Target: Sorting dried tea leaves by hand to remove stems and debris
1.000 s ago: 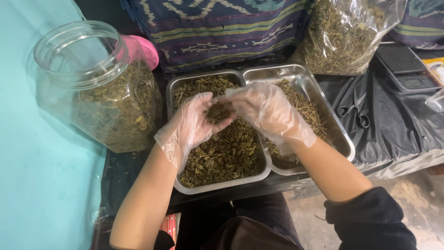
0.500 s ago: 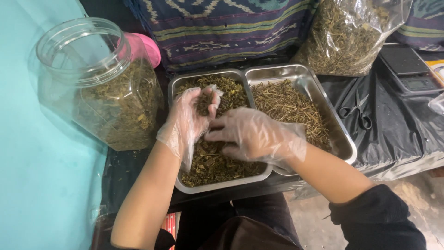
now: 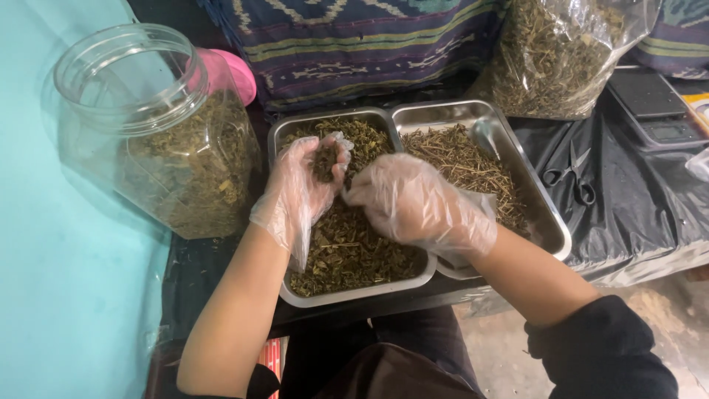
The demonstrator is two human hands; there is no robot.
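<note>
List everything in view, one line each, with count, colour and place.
metal trays: 2, silver, side by side at centre
dried leaves: green-brown, in near tray
dried stems: tan, in far tray
plastic jar: 1, clear, part filled with leaves, at left
pink lid: 1, behind jar
plastic bag: 1, clear, full of herb, top right
scissors: 1, black, right of trays
scale: 1, black, far right
left hand: gloved, cupping leaves
right hand: gloved, over near tray

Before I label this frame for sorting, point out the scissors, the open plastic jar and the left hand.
scissors (image 3: 572, 177): head view, on the pivot where the blades meet.
plastic jar (image 3: 151, 159): head view, on its clear front wall.
left hand (image 3: 299, 188): head view, on the gloved palm.
</note>
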